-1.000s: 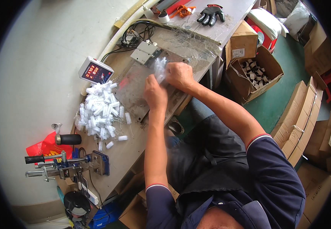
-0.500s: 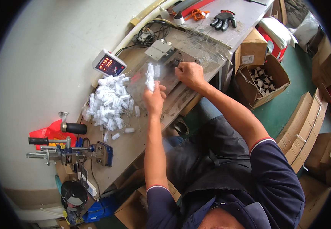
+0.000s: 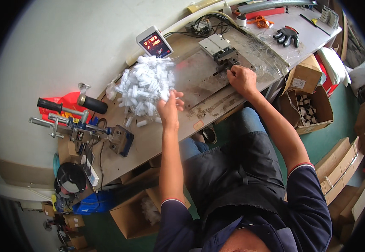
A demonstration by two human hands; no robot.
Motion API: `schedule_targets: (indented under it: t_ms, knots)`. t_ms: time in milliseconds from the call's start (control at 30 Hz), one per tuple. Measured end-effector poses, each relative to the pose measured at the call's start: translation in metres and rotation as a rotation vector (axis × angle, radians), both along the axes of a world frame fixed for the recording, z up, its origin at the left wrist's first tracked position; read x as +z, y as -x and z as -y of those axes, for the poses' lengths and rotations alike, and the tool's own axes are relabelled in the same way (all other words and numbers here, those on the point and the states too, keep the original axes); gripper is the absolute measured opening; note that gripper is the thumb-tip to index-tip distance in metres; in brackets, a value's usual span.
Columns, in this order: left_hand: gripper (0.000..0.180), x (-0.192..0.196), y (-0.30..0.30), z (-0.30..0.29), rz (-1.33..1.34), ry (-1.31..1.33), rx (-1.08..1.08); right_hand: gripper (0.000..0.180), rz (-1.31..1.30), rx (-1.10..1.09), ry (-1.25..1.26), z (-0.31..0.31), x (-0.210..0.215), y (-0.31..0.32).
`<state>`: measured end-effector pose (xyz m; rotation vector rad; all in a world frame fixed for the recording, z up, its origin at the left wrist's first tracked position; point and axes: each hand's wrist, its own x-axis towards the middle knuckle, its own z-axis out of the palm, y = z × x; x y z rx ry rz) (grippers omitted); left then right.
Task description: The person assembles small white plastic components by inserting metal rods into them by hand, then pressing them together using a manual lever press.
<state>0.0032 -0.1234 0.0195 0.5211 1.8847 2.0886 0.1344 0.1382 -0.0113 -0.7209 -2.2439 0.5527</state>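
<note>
Left hand (image 3: 168, 110) fingers together at the heap of small white plastic pieces (image 3: 145, 85); right hand (image 3: 240, 79) closed beside the grey metal fixture block (image 3: 220, 47), mid-counter (image 3: 149, 138).

On the bench (image 3: 216, 110), the pile of small plastic parts (image 3: 145, 86) lies left of the metal fixture (image 3: 220, 48). A digital counter (image 3: 154, 42) stands behind the pile; a hand press (image 3: 79, 128) sits further left. A glove (image 3: 286, 35) lies far right.

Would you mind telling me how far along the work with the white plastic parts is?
Done: a large pile of white plastic parts lies on the workbench. In hand: the left hand reaches into that pile, while the right hand rests at the small metal fixture. How much is left cannot be told.
</note>
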Motion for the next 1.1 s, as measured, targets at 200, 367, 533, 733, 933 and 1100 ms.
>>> schedule_targets:
  t_ms: [200,367,533,733,933,1100]
  knots:
    - [0.027,-0.002,-0.018,0.043,-0.278,0.488,0.212,0.027,0.019,-0.004,-0.025,-0.001,-0.001,0.0]
    - [0.019,-0.023,-0.04,0.038,-0.949,0.926,0.211,0.027,0.02,-0.002,-0.018,-0.001,-0.002,0.0]
    - [0.014,-0.027,-0.031,0.03,-0.985,1.09,0.228,0.027,0.012,0.006,-0.029,0.0,-0.001,-0.001]
    - [0.014,-0.029,-0.017,0.028,-0.545,0.632,0.335,0.026,0.002,0.052,-0.05,0.006,0.002,-0.001]
    - [0.019,-0.03,0.009,0.008,-0.469,0.121,0.521,0.026,-0.101,0.322,-0.067,0.079,0.01,0.027]
    - [0.015,-0.04,0.015,0.018,-0.528,0.098,0.632,0.022,0.119,0.493,-0.258,0.154,0.016,0.072]
